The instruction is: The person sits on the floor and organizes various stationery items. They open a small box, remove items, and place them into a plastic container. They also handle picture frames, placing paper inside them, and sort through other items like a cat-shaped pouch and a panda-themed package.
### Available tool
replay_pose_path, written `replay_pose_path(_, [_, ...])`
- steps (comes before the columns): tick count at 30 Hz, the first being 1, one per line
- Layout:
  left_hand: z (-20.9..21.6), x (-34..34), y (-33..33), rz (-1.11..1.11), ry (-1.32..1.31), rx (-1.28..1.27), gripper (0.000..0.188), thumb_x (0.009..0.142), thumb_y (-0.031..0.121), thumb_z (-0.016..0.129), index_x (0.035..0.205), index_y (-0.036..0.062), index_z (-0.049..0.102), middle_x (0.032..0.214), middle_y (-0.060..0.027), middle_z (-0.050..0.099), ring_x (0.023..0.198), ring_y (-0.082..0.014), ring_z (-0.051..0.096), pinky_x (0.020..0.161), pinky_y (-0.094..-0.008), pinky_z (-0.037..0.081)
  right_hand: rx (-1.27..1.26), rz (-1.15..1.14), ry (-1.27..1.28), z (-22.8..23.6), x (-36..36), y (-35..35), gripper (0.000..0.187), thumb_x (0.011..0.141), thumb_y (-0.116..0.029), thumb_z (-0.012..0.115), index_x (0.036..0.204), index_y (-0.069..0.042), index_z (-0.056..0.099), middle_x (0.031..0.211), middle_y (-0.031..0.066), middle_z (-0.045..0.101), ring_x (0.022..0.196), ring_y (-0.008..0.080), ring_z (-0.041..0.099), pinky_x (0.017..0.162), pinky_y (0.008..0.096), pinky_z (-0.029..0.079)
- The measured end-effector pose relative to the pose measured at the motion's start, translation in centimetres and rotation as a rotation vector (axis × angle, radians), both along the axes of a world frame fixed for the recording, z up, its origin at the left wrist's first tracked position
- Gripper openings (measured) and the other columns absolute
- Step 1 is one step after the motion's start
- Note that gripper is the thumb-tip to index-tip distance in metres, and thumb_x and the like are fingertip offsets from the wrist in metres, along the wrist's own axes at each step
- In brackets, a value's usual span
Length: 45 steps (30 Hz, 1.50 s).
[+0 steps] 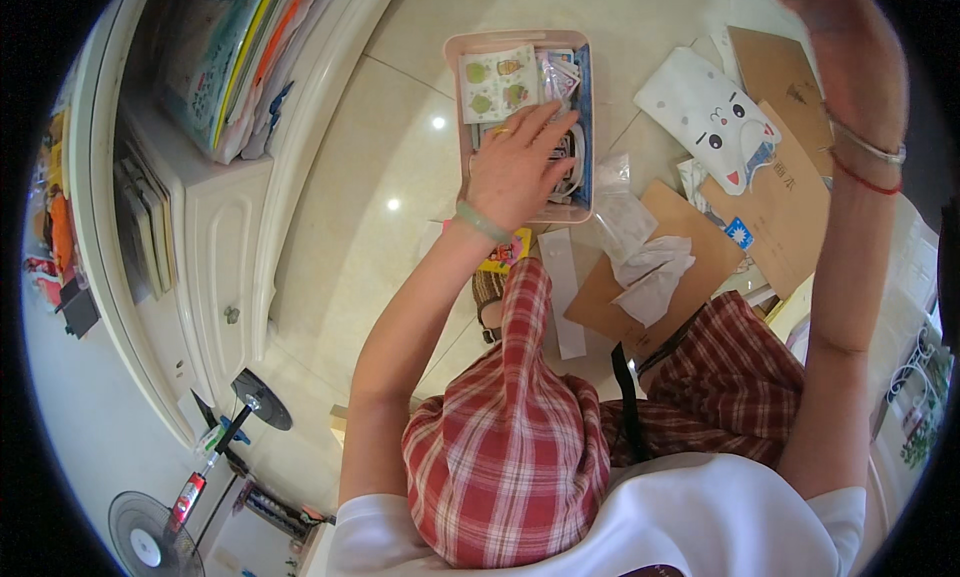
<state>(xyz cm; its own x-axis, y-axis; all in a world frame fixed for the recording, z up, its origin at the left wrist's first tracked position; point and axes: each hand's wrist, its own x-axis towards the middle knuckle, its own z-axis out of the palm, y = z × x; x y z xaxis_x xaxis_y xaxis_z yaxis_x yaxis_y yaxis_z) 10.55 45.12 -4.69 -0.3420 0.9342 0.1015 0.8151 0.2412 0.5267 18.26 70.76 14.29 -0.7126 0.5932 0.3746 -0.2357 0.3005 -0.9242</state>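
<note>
A pale pink plastic bin [572, 215] stands on the floor in front of me, filled with small flat items. My left hand [512, 167] reaches over it with spread fingers, resting on or just above the contents, which it partly hides. Beyond the fingertips lies a white sheet with green cartoon pictures [498, 82]. Beside that sheet are small picture cards in clear wrapping [558, 75]. A white looped piece [580, 167], perhaps a cable, shows to the right of the fingers. My right hand [835, 27] is raised at the upper right, apart from the bin; its fingers are blurred and cut off.
Brown paper envelopes [790, 217], a white pouch with a cartoon face [705, 117] and crumpled white tissue [655, 277] lie right of the bin. A white cabinet [225, 247] with folders above stands left. A fan [145, 547] is at the lower left.
</note>
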Motion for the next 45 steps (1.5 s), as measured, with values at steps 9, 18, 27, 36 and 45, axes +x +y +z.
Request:
replay_pose_path(9, [-1.5,1.0,0.2,-0.012,0.176,-0.237,0.044,0.088,0.043,0.057,0.127,0.0217,0.055,0.125,-0.0072,0.058,0.116,-0.0226,0.054,0.093,-0.0435,0.039,-0.211,0.048,-0.142,-2.6,-1.0,-1.8,0.025,0.097,-0.027,0.056,0.086,-0.005,0.060,0.094,0.0091,0.067,0.057,0.0060,0.056,0.052,0.0185,0.045])
replay_pose_path(18, [0.3,-2.4,-1.9,0.305,-0.278,0.084,0.029,0.081,0.010,0.069,0.110,0.0082,0.064,0.105,-0.0135,0.065,0.092,-0.0296,0.062,0.079,-0.0367,0.050,-0.037,0.101,-0.254,-3.4,-0.4,-3.6,0.021,0.094,-0.020,0.059,0.091,0.000,0.065,0.078,0.0024,0.065,0.060,0.0061,0.057,0.053,0.0185,0.044])
replay_pose_path(27, [-1.4,-3.2,-2.9,0.109,-0.073,-0.297,0.025,0.082,0.023,0.068,0.101,0.0074,0.068,0.098,-0.0120,0.066,0.090,-0.0304,0.061,0.079,-0.0401,0.047,0.160,0.362,-0.640,-12.8,0.2,-5.7,0.025,0.082,-0.028,0.070,0.093,-0.006,0.066,0.068,0.0055,0.060,0.063,0.0147,0.061,0.057,0.0313,0.047])
replay_pose_path(36, [-0.2,-1.0,-5.1,0.004,-0.134,-0.233,0.051,0.077,0.030,0.076,0.120,0.0078,0.060,0.099,-0.0111,0.067,0.091,-0.0273,0.064,0.081,-0.0367,0.050,0.979,0.346,-0.605,-19.3,-1.3,-7.9,0.016,0.080,-0.023,0.065,0.093,-0.014,0.068,0.094,0.0038,0.063,0.099,0.0240,0.056,0.083,0.0379,0.044])
replay_pose_path(45, [2.5,-7.1,-7.1,0.479,-0.486,0.025,0.051,0.080,0.026,0.075,0.123,0.0063,0.058,0.106,-0.0081,0.068,0.095,-0.0163,0.064,0.078,-0.0323,0.050,1.226,0.215,-0.583,-20.3,-3.4,-6.9,0.020,0.079,-0.016,0.063,0.099,-0.016,0.065,0.098,0.0015,0.059,0.102,0.0190,0.052,0.087,0.0390,0.039])
